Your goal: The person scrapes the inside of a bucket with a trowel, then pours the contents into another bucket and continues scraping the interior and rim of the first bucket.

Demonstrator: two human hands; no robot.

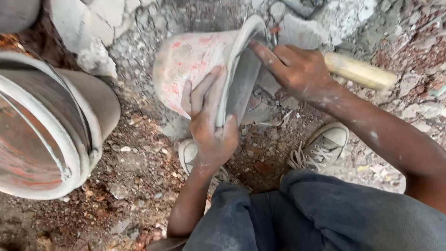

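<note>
Nearest, I count two canvas shoes [320,146] under the dark trousers [325,214]. Beyond them my left hand [211,125] is clamped on the rim of the tipped bucket [195,60], thumb inside; it lies on its side on rubble at centre. It looks stiff plastic, cement-crusted, gritty rather than slippery, fairly light if empty; the rim seems the best hold. My right hand [292,69] presses open fingers on that rim. One wooden handle [360,70] lies right; a second bucket [51,135] stands left
</note>
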